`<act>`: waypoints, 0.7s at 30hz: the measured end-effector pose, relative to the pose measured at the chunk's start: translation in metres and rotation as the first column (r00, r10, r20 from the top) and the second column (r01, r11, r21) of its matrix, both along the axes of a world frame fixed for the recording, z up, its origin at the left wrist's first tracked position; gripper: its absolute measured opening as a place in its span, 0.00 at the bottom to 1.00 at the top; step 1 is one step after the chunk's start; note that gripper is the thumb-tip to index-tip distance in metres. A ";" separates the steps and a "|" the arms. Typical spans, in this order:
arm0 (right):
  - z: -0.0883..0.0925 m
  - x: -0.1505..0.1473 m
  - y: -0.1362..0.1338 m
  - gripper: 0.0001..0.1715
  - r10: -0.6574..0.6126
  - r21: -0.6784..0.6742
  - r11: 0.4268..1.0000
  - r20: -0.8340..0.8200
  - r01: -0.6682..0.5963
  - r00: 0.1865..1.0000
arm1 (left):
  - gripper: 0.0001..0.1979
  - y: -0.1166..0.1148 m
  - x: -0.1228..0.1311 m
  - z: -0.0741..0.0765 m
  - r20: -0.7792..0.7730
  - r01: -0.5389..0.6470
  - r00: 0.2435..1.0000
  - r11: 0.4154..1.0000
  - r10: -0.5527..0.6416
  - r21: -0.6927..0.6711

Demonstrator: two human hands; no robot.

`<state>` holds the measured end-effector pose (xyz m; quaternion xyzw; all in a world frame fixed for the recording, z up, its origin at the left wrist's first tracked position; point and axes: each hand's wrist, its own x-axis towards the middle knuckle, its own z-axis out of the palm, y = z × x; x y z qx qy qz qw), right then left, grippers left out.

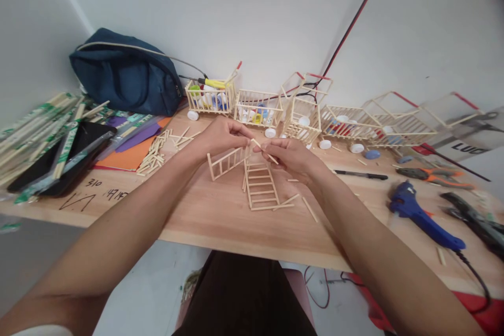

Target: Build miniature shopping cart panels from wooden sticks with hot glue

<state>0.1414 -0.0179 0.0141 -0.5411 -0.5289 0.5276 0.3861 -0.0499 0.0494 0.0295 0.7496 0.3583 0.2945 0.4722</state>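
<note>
Over the middle of the desk my two hands almost meet. My right hand (290, 153) pinches a short wooden stick (269, 156), slanting down to the right. My left hand (221, 137) has thumb and fingers closed at the top of a small frame of glued sticks, close to the stick's upper end; its fingertips partly hide the joint. The frame has a ladder-like panel (263, 188) lying on the desk and a second slatted panel (229, 164) standing at its left. Loose sticks (310, 209) lie to the right of it.
Several finished miniature stick carts (258, 108) with white wheels line the wall. A blue glue gun (423, 215), a black pen (360, 174) and orange-handled pliers (435, 176) lie right. Left are a stick pile (153, 156), packaged chopsticks (43, 121) and a blue bag (128, 73).
</note>
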 end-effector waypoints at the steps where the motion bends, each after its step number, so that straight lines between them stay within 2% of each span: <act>1: 0.000 -0.001 0.001 0.16 0.003 -0.010 1.000 -0.015 -0.003 1.000 | 0.11 0.001 -0.001 0.000 -0.003 -0.005 1.000 1.000 0.005 0.007; 8: -0.006 -0.005 0.004 0.16 -0.004 -0.017 1.000 -0.061 0.003 0.998 | 0.11 0.013 -0.006 -0.008 -0.041 0.047 0.998 0.998 -0.045 0.046; 14: 0.000 -0.012 0.001 0.15 -0.028 -0.007 1.000 0.008 0.028 1.000 | 0.11 0.018 -0.009 -0.010 -0.038 0.084 0.996 0.994 -0.081 0.073; 16: 0.001 -0.013 0.000 0.15 -0.043 0.017 0.999 0.091 0.042 0.995 | 0.11 0.019 -0.009 -0.010 -0.040 0.082 0.996 0.994 -0.079 0.070; 18: 0.000 -0.012 -0.002 0.15 -0.060 0.090 0.995 0.243 0.039 0.968 | 0.11 0.020 -0.009 -0.011 -0.036 0.073 0.997 0.996 -0.071 0.055; 21: -0.005 -0.010 -0.005 0.12 -0.106 0.255 0.967 0.502 -0.029 0.858 | 0.11 0.020 -0.009 -0.011 -0.035 0.044 0.998 0.999 -0.043 0.024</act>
